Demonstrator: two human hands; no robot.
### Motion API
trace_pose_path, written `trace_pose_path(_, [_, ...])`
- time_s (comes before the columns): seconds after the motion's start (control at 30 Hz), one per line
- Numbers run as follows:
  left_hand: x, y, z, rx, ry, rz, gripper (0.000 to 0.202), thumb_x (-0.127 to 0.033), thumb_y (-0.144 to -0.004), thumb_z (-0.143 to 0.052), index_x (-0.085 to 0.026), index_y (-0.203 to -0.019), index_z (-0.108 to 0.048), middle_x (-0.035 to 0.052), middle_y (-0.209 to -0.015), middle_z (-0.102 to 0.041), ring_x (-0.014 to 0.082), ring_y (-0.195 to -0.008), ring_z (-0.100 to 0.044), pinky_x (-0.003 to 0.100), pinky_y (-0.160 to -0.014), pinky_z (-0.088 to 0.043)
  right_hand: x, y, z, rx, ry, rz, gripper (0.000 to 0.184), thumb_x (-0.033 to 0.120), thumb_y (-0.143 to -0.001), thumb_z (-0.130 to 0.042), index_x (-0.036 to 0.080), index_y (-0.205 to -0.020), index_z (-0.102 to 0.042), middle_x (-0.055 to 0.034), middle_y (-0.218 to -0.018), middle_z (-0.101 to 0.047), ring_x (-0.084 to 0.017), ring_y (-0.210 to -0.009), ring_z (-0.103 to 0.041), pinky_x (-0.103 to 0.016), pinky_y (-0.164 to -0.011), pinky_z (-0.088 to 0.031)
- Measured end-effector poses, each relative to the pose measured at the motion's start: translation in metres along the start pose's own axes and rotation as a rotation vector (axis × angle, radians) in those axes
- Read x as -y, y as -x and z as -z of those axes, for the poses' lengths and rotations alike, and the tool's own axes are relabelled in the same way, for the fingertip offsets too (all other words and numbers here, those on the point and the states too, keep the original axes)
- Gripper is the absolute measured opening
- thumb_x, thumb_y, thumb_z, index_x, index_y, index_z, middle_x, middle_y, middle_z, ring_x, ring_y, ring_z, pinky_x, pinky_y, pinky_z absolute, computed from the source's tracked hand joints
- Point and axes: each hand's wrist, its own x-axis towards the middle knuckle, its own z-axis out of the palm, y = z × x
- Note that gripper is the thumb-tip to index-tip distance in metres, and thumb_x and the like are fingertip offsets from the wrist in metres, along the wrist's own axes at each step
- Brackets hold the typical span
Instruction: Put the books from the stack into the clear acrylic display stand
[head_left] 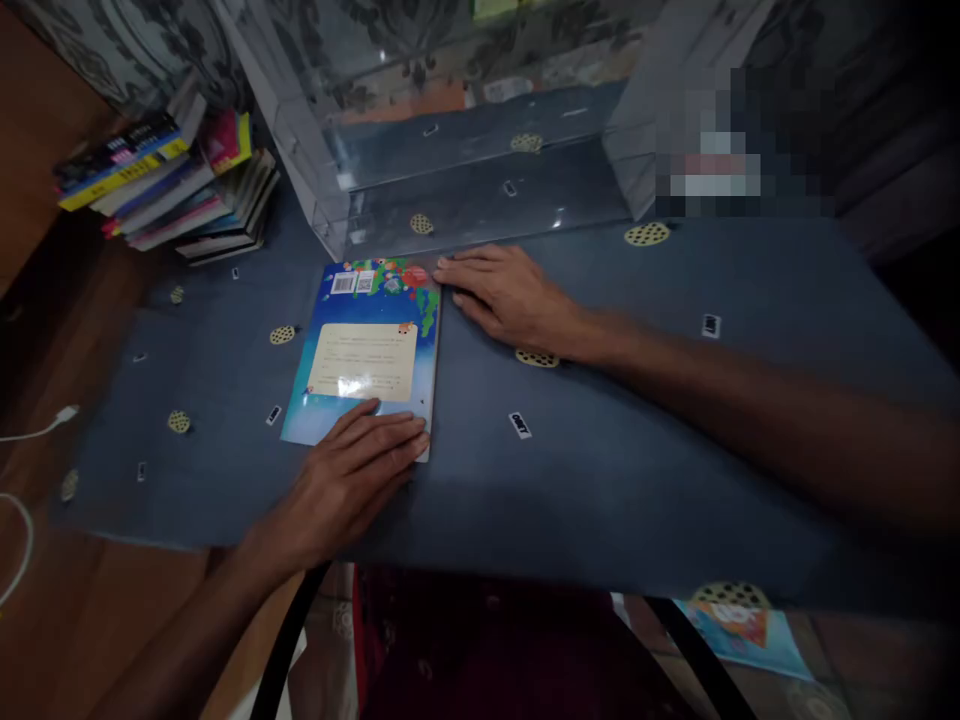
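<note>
Blue paperback book [367, 358] on desk [600, 460], barcode side up, long axis roughly near-to-far, left hand [358, 472] spread flat over near-right corner, right hand [517, 297] loosely extended, fingertips at far-right corner.

One view serves the scene, worn on the person's head and looking forward and down across the desk [600, 490]. It looks from above the near edge, so the dark red cloth [487, 640] over the lap runs along the bottom of the frame. The left hand [356, 475], right hand [517, 295] and book [367, 350] lie near the middle, close enough that the forearms run out of frame. The field is wide, taking in the stack of books [165, 185] at upper left and the see-through case [277, 120] across the top.
</note>
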Motion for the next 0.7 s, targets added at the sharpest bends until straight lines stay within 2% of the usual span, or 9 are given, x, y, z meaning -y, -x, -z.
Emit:
trace_pose_path(0.13, [0.0, 0.001, -0.009, -0.105, -0.019, 0.014, 0.021, -0.015, -0.096, -0.059, -0.019, -0.116, -0.064, 0.007, -0.118, -0.073, 0.0182, -0.113, -0.068, 0.046, -0.113, -0.045, 0.002, 0.001, -0.001, 0.007, 0.024, 0.008, 0.042, 0.025, -0.1, -0.038, 0.019, -0.137, -0.058, -0.0095, -0.145, -0.058, -0.033, -0.13, -0.052, -0.053, -0.103, -0.041])
trace_pose_path(0.27, [0.001, 0.0, -0.012, -0.131, -0.023, 0.027, 0.012, -0.019, -0.097, -0.059, -0.019, -0.108, -0.064, 0.0065, -0.115, -0.074, 0.0176, -0.107, -0.07, 0.046, -0.11, -0.049, 0.014, 0.009, 0.0, -0.002, 0.032, 0.041, 0.04, 0.025, -0.101, -0.04, 0.018, -0.134, -0.061, -0.0098, -0.143, -0.06, -0.033, -0.135, -0.047, -0.054, -0.106, -0.04])
trace_pose_path(0.5, [0.002, 0.002, -0.014, -0.166, -0.01, 0.013, 0.01, -0.022, -0.097, -0.059, -0.02, -0.105, -0.064, 0.0063, -0.114, -0.074, 0.0179, -0.104, -0.071, 0.047, -0.108, -0.05, 0.064, 0.046, 0.005, 0.027, -0.039, 0.186, 0.037, 0.022, -0.102, -0.04, 0.015, -0.128, -0.066, -0.0089, -0.133, -0.068, -0.029, -0.13, -0.052, -0.05, -0.107, -0.041])
trace_pose_path(0.7, [0.003, 0.006, -0.017, -0.209, -0.027, 0.007, 0.012, -0.026, -0.098, -0.057, -0.019, -0.107, -0.062, 0.0089, -0.112, -0.073, 0.0199, -0.105, -0.069, 0.046, -0.104, -0.051, 0.109, 0.079, 0.01, 0.034, -0.099, 0.233, 0.032, 0.018, -0.1, -0.047, 0.015, -0.126, -0.066, -0.0098, -0.13, -0.069, -0.026, -0.129, -0.055, -0.047, -0.106, -0.043])
